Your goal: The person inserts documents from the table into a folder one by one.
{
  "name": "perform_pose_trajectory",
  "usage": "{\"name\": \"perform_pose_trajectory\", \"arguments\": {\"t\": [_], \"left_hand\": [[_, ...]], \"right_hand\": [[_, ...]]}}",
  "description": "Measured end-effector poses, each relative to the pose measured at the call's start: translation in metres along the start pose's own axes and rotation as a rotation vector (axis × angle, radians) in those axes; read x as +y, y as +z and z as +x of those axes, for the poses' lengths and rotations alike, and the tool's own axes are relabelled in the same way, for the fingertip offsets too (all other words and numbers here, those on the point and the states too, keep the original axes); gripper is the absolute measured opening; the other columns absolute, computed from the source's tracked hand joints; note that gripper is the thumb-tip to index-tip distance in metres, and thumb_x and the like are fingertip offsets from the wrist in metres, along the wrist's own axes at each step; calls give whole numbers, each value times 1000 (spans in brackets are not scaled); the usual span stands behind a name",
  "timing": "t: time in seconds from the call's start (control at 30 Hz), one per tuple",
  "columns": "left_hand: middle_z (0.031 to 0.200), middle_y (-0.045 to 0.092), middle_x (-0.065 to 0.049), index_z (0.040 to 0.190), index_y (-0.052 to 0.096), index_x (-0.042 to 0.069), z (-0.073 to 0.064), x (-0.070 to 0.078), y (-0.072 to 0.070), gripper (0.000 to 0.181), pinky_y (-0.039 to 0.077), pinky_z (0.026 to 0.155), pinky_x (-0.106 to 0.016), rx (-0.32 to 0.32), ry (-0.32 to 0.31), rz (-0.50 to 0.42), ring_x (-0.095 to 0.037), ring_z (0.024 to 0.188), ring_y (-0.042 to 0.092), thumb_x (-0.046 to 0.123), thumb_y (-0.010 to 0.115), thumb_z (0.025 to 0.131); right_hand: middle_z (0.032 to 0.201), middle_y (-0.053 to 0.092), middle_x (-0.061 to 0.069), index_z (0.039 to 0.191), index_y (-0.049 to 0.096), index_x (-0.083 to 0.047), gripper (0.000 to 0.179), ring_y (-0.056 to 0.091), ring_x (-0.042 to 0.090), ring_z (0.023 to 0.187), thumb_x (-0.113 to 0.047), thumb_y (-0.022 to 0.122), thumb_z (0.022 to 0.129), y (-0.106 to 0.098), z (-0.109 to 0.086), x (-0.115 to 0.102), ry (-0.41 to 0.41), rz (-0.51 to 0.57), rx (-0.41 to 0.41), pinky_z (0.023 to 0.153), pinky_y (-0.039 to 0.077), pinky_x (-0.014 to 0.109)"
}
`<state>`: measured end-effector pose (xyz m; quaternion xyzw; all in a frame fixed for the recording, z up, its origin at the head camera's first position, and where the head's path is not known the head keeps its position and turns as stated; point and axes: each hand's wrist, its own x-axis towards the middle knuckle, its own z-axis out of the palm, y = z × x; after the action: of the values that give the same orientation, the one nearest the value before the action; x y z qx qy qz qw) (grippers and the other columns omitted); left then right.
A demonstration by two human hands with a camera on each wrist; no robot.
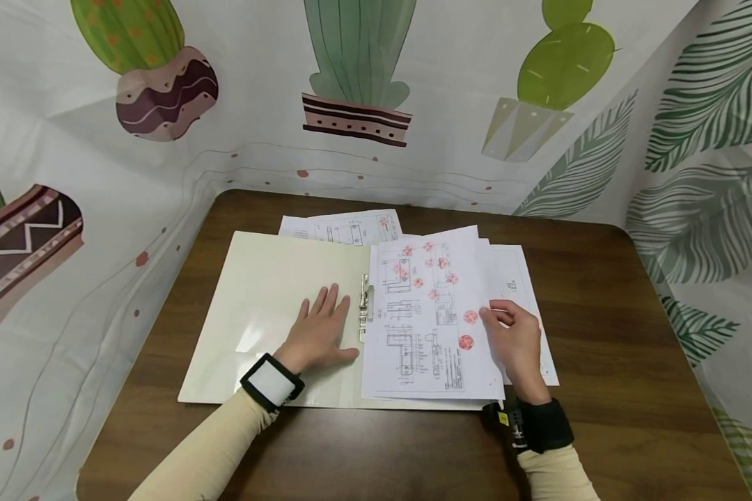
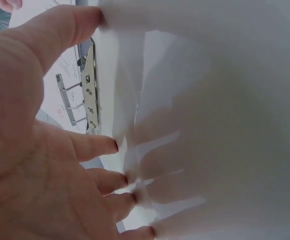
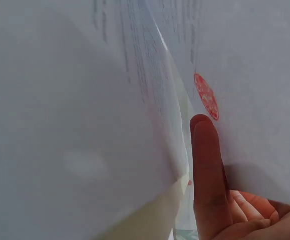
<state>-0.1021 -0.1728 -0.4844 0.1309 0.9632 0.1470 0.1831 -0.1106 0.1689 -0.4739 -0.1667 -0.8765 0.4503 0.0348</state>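
Observation:
A cream file folder lies spread flat, a metal lever clip along its spine. My left hand rests on the left cover with fingers spread; in the left wrist view its fingertips touch the glossy surface. On the folder's right side is a stack of printed drawing sheets with red round stamps. My right hand pinches the right edge of the sheets. The right wrist view has the thumb against a sheet beside a stamp, with another sheet lifted at left.
More drawing sheets stick out beyond the folder's far edge, and another sheet extends to its right. Everything lies on a brown wooden table. A cactus-print cloth hangs behind and around it.

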Motion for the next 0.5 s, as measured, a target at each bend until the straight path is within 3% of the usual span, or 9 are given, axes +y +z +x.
{"name": "perform_pose_trajectory", "arguments": {"t": [0.5], "left_hand": [[170, 3, -23, 162, 24, 2, 0, 1, 0, 105, 6, 123, -63, 11, -2, 0, -40, 157, 0, 53, 75, 86]], "right_hand": [[103, 77, 13, 116, 75, -7, 24, 71, 25, 92, -23, 71, 98, 12, -4, 2, -7, -1, -21, 72, 48, 25]]}}
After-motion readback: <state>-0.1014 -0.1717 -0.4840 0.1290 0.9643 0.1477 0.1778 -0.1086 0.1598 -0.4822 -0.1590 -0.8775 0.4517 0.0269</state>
